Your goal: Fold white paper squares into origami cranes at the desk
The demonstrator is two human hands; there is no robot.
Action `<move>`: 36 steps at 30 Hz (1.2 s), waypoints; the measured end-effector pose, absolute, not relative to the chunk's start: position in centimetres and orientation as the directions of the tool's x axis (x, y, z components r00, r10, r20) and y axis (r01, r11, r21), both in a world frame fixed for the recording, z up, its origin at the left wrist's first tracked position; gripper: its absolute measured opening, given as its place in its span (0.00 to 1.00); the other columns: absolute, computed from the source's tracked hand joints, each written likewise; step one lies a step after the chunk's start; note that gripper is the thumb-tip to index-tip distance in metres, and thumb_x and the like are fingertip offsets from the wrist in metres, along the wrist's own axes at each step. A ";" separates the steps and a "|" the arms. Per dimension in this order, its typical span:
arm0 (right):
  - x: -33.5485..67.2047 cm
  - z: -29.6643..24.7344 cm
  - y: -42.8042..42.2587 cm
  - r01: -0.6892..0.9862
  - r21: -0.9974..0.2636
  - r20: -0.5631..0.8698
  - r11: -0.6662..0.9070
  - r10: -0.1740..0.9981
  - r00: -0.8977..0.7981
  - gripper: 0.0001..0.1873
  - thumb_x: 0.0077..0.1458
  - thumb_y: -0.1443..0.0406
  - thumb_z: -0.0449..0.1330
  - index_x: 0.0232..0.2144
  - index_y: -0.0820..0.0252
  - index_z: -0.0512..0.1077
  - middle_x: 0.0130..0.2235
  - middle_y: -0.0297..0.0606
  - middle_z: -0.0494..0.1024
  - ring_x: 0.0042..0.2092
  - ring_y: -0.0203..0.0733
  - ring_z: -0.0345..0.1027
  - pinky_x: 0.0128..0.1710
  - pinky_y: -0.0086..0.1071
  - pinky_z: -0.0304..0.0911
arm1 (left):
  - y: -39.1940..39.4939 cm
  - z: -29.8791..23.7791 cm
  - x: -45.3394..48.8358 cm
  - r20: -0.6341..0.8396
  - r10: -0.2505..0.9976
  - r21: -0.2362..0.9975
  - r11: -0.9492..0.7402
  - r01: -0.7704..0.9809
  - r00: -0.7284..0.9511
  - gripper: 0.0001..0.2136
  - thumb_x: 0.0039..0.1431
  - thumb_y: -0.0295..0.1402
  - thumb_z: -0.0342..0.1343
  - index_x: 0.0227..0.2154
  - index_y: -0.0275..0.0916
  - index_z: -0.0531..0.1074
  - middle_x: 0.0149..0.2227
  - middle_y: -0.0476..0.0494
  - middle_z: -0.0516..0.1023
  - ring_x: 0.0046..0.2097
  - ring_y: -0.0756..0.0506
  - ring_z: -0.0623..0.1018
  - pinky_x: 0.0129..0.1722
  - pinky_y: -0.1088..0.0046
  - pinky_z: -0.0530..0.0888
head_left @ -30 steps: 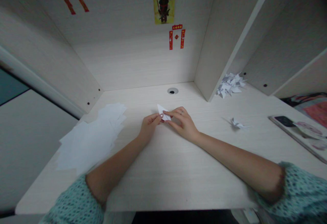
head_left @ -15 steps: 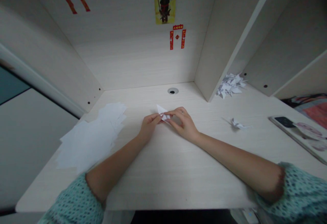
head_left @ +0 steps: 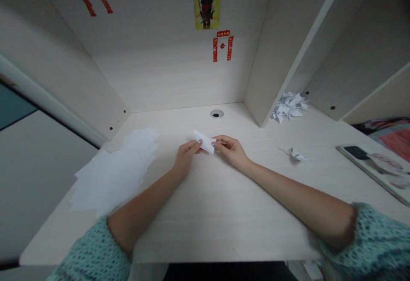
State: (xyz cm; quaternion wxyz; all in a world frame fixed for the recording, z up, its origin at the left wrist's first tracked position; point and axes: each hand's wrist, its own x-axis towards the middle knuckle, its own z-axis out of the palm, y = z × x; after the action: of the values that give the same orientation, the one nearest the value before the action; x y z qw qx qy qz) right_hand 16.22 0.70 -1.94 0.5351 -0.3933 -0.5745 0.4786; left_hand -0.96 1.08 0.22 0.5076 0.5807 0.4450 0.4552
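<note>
A small folded piece of white paper (head_left: 206,142) is held between my two hands, just above the desk. My left hand (head_left: 187,155) pinches its left side, thumb on top. My right hand (head_left: 232,150) grips the right edge between thumb and fingers. The paper's face is mostly bare to view; its underside is hidden. To the right lies a folded white paper crane (head_left: 297,155) on the desk. On the left, loose white paper sheets (head_left: 117,170) are spread in an overlapping pile.
A heap of folded white paper pieces (head_left: 290,106) sits behind the upright divider (head_left: 272,59). A phone (head_left: 374,168) lies at the right, near some cloth (head_left: 390,138). A round cable hole (head_left: 217,113) is set into the desk (head_left: 198,217) at the back.
My right hand has shifted from the middle of the folded paper to its right edge. More of the paper's flat face shows now. My left hand keeps its pinch.
</note>
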 end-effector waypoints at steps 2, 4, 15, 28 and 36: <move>16.2 -2.0 0.8 -0.099 -0.978 0.195 0.183 0.973 -0.123 0.11 0.47 0.57 0.62 0.28 0.60 0.73 0.26 0.32 0.73 0.27 0.34 0.64 0.30 0.29 0.57 | 1.1 0.2 -1.0 0.073 0.981 0.995 -0.085 0.055 0.182 0.17 0.52 0.45 0.55 0.19 0.36 0.72 0.22 0.49 0.71 0.29 0.49 0.67 0.34 0.73 0.63; 16.2 -1.9 0.8 -0.110 -0.978 0.188 0.175 0.975 -0.118 0.12 0.47 0.57 0.63 0.27 0.60 0.72 0.25 0.32 0.73 0.27 0.34 0.63 0.29 0.29 0.56 | 1.1 0.2 -0.9 0.072 0.981 0.995 -0.082 0.049 0.182 0.16 0.51 0.45 0.55 0.20 0.36 0.72 0.23 0.49 0.72 0.29 0.49 0.68 0.35 0.73 0.64; 16.3 -1.8 0.5 0.084 -0.915 0.397 0.394 0.918 0.020 0.07 0.51 0.61 0.60 0.34 0.57 0.70 0.29 0.32 0.72 0.31 0.36 0.65 0.32 0.30 0.58 | 0.9 0.2 -0.6 0.015 0.971 0.998 -0.029 0.055 0.238 0.16 0.47 0.46 0.59 0.29 0.36 0.77 0.28 0.46 0.78 0.34 0.45 0.73 0.38 0.70 0.67; 16.2 -1.6 0.3 0.154 -0.893 0.424 0.422 0.906 -0.026 0.14 0.49 0.59 0.63 0.40 0.56 0.74 0.33 0.36 0.76 0.34 0.39 0.68 0.37 0.34 0.62 | 1.4 -0.5 -0.9 0.004 0.972 1.000 -0.007 0.009 0.235 0.18 0.48 0.48 0.58 0.30 0.36 0.77 0.32 0.44 0.79 0.37 0.45 0.75 0.43 0.69 0.69; 16.3 -1.4 -0.2 0.344 -0.763 0.538 0.547 0.833 -0.130 0.23 0.47 0.58 0.65 0.47 0.51 0.70 0.42 0.39 0.75 0.39 0.43 0.67 0.41 0.38 0.63 | 0.7 0.5 -0.8 -0.010 0.972 1.000 0.013 -0.009 0.234 0.17 0.50 0.47 0.57 0.21 0.35 0.72 0.21 0.51 0.70 0.24 0.51 0.67 0.28 0.75 0.65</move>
State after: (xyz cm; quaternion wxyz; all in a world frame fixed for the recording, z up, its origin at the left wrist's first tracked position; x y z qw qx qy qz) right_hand 16.30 -0.23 -1.39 0.5149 -0.4124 -0.7130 0.2376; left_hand -0.77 0.65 0.51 0.5608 0.5500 0.4380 0.4373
